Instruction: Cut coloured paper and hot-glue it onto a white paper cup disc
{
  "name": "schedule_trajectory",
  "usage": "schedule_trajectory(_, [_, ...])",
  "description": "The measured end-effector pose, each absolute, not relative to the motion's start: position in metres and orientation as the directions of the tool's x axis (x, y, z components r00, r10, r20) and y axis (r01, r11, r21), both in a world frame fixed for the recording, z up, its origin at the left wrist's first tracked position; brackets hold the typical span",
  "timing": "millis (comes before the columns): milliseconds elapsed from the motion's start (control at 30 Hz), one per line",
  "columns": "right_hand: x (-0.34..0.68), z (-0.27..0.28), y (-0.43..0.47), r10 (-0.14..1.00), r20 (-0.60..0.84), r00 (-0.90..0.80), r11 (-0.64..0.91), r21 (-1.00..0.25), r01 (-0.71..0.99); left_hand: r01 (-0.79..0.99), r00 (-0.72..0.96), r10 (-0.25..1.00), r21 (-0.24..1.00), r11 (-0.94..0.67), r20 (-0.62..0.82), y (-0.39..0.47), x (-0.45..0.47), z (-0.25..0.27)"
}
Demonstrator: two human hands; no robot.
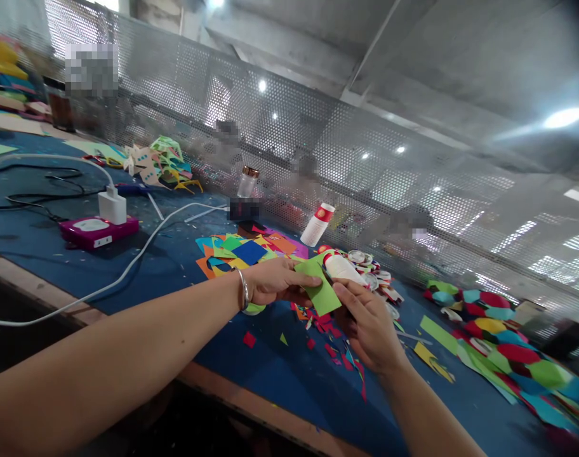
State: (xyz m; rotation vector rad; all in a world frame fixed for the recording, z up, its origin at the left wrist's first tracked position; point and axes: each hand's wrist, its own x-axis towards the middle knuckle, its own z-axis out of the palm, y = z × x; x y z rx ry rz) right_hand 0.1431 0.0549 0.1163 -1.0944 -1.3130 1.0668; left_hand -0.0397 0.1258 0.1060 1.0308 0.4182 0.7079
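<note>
A piece of light green paper [322, 297] is pinched between the thumb and fingers of my left hand [280, 279], which wears a silver bangle on its wrist. My right hand [368, 317] is closed at the paper's right edge, its thumb and fingertips against it. A narrow dark sliver shows along that edge; what it belongs to is hidden by my fingers. Under and in front of my hands lie red paper scraps [330, 327]. Just beyond my left hand is a pile of coloured paper pieces [249, 252]. A stack of white paper cups [344, 270] lies behind my right hand.
Another cup stack [318, 225] stands farther back, near a lidded jar [248, 183]. At left, a white cable runs from a charger [112, 206] on a magenta power strip [99, 233]. Colourful paper balls [508, 355] and green strips [439, 335] lie right. A perforated metal screen [289, 133] borders the table.
</note>
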Motion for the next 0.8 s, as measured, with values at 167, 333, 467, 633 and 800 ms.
schedule_trajectory(167, [0.1449, 0.1154, 0.0547, 0.983, 0.182, -0.005, 0.182, -0.983, 0.023, -0.335, 0.715, 0.699, 0.892, 0.303, 0.031, 0.1260, -0.0390, 0.1041])
schedule_trajectory(333, [0.1470, 0.1141, 0.0539, 0.981, 0.196, -0.013, 0.196, -0.980, 0.026, -0.336, 0.704, 0.710, 0.896, 0.290, 0.034, 0.1249, -0.0400, 0.1063])
schedule_trajectory(467, [0.1463, 0.1142, 0.0521, 0.979, 0.202, -0.010, 0.202, -0.979, 0.028, -0.314, 0.717, 0.697, 0.902, 0.295, 0.021, 0.1234, -0.0399, 0.1079])
schedule_trajectory(633, [0.1466, 0.1142, 0.0526, 0.982, 0.190, -0.015, 0.191, -0.981, 0.023, -0.296, 0.728, 0.686, 0.909, 0.292, 0.017, 0.1246, -0.0401, 0.1076])
schedule_trajectory(800, [0.1502, 0.1112, 0.0541, 0.987, 0.159, -0.037, 0.161, -0.986, 0.033, -0.248, 0.771, 0.637, 0.920, 0.304, -0.002, 0.1249, -0.0402, 0.1056])
